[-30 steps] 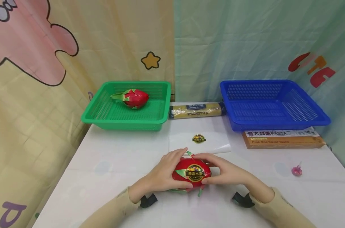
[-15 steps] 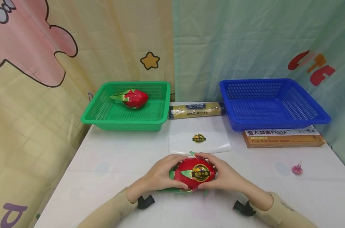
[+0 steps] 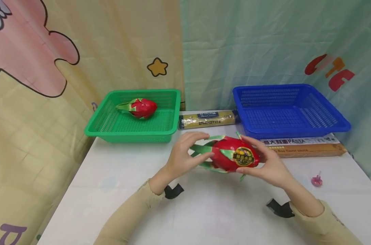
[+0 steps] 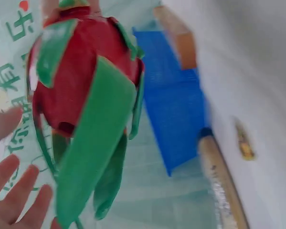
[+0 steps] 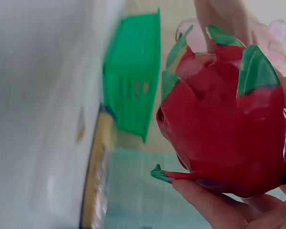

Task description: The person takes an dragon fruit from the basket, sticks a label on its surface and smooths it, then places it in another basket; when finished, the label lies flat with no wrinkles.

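And up it comes! The fruit (image 3: 229, 153) has shifted away from the person and to the right over the last second, and it now looks lifted clear of the table (image 3: 203, 217); I'd judge the work has turned from handling it in place to carrying it. It lies sideways in the air, label (image 3: 244, 156) toward the person, just short of the blue basket (image 3: 290, 130) and the pasta box (image 3: 314, 150).

The right hand (image 3: 272, 166) grips the round end, thumb in front, fingers over the top. The left hand (image 3: 183, 153) stands wide about the green leaves (image 3: 202, 148), fingers apart; whether a fingertip touches, I can't tell. The second fruit (image 3: 144, 108) stays in the green basket (image 3: 131, 132).

Now for what's lost: the white sheet, plain to see earlier, is blocked by the fruit in the head view, though its sticker (image 4: 245, 140) shows blurred from the left wrist. That same view cuts off most of the left hand, and the right hand hides the box's near-left end.
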Demonstrator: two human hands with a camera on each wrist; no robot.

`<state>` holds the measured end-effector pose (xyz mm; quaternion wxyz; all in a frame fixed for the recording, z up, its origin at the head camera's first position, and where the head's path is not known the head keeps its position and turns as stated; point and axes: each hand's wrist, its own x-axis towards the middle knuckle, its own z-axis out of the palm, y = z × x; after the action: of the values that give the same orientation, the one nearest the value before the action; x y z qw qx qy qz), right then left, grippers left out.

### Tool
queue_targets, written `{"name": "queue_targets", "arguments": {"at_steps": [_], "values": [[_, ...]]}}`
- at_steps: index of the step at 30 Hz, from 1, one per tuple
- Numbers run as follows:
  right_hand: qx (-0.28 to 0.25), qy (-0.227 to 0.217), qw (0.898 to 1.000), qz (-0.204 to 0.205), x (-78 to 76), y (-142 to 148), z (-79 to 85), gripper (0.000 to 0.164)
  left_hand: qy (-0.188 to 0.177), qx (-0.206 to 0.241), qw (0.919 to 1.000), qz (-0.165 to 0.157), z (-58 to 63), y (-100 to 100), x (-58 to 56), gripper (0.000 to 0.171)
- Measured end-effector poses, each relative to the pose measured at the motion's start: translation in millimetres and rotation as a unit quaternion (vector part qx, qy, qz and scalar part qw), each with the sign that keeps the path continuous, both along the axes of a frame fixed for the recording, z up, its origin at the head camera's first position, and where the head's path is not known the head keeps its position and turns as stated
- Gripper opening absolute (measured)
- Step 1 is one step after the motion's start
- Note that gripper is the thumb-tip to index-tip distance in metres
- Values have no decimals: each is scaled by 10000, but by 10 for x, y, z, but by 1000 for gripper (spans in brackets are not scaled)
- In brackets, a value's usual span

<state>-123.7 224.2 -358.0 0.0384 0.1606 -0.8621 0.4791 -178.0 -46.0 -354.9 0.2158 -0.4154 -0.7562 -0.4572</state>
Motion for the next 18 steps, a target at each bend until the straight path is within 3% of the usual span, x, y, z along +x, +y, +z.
{"name": "queue_targets", "arguments": {"at_steps": [2, 4, 8, 10, 13, 18], "values": [[-97, 76, 9996, -264, -58, 110, 131, 85, 380, 636, 9972, 24, 109, 89, -97, 36], [-265, 97, 9983, -511, -127, 226, 258, 86, 529, 1146, 9920, 16, 194, 185, -172, 27], [-283, 93, 9927, -1172, -297, 444, 477, 85, 300, 1656, 9856, -146, 267, 406, -304, 15], [-158, 117, 9878, -1543, -400, 543, 554, 85, -149, 1681, 9852, -310, 256, 527, -376, 12], [12, 143, 9793, -2017, -566, 667, 617, 84, -1100, 1498, 9813, -499, 180, 710, -502, 9], [7, 195, 9717, -2354, -875, 819, 571, 84, -2579, 940, 9612, -276, -35, 1005, -725, 14]]}}
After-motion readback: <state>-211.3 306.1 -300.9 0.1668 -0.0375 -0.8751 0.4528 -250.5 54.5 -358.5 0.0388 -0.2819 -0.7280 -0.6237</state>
